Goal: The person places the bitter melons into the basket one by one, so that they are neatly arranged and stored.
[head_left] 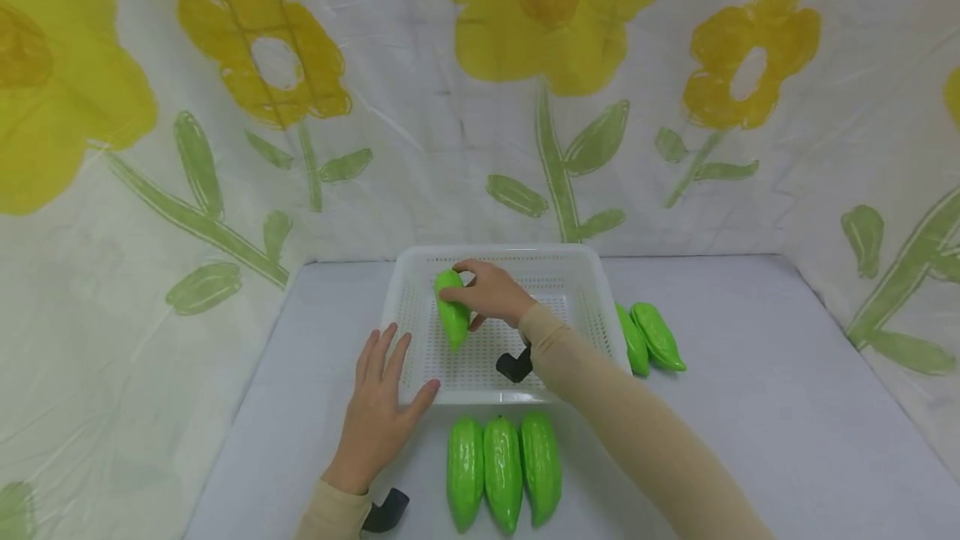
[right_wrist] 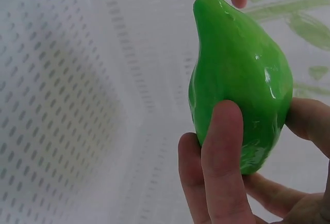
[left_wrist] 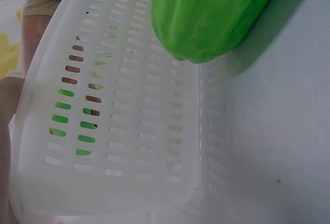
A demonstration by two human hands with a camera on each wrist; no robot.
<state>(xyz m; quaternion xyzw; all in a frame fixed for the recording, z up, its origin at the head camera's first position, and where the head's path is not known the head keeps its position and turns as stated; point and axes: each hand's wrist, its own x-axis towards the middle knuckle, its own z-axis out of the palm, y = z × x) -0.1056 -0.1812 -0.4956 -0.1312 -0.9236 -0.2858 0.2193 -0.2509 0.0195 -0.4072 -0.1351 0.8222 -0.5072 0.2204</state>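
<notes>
My right hand (head_left: 491, 294) grips a glossy green bitter melon (head_left: 452, 315) with thumb and fingers. It holds the melon over the left part of a white perforated plastic basket (head_left: 517, 397), the narrow tip hanging down in the head view. Fingers curl round the thick end of this bitter melon (right_wrist: 242, 79) in the right wrist view. My left hand (head_left: 382, 407) lies at the basket's front left corner, fingers spread and thumb by the front rim. Through the slots of the basket wall (left_wrist: 129, 131), bits of green show in the left wrist view.
Three bitter melons (head_left: 502, 473) lie side by side in front of the basket. Two more bitter melons (head_left: 656, 336) lie against its right side, one partly hidden by the basket. A flower-painted curtain (head_left: 450, 148) hangs behind the grey-white table (head_left: 750, 407).
</notes>
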